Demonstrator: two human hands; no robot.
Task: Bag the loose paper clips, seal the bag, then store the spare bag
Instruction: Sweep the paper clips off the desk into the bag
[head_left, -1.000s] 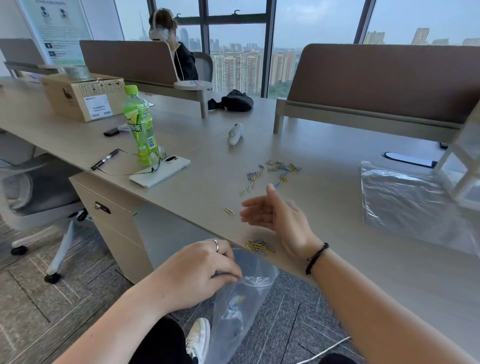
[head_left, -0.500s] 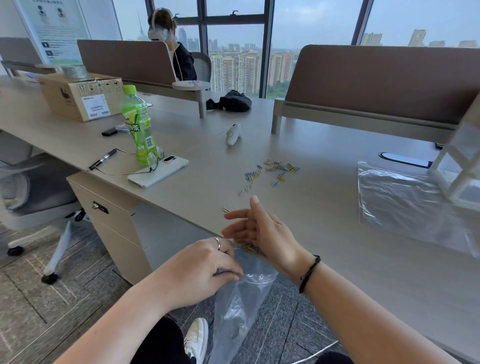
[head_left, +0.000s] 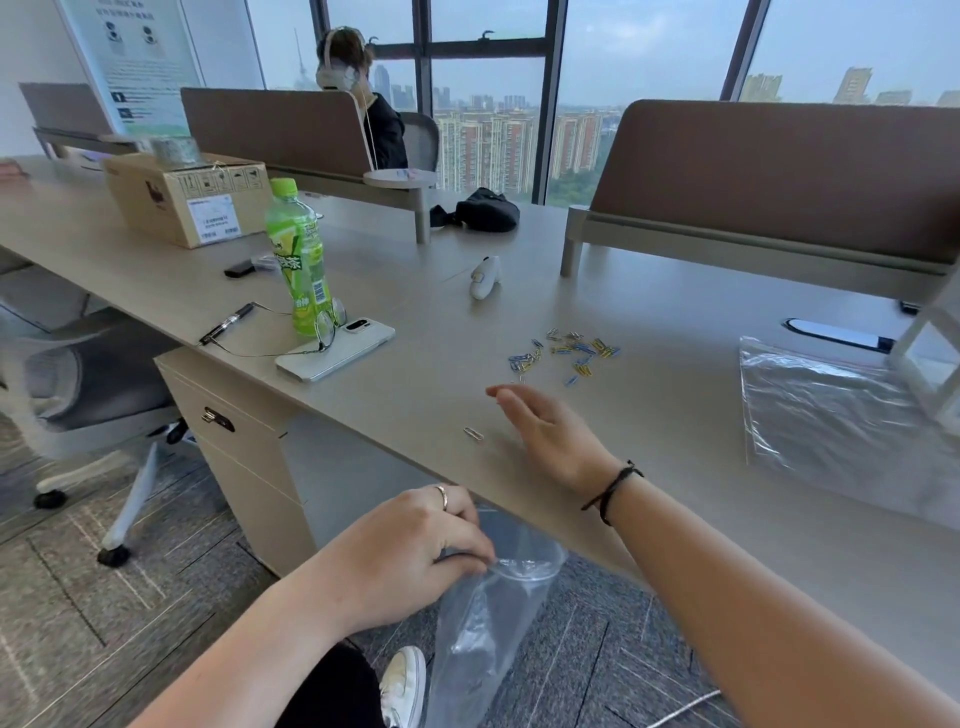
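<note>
Left hand (head_left: 415, 551) on open bag (head_left: 488, 613)

Bright, flat daylight from the windows (head_left: 488, 104) at the far side, hazy sky, no hard sun. Shadows on the desk (head_left: 415, 395) soft and faint, falling toward the near edge. Mild sheen on the spare bag (head_left: 826, 410) near the right edge and on the phone (head_left: 337, 351). Wide-angle bend strong at frame edges: window frames lean, desk edge curves. Right hand (head_left: 545, 434) slightly motion-blurred at the fingertips; floor and chair (head_left: 78, 395) soft. Overall slightly soft, compressed.
</note>
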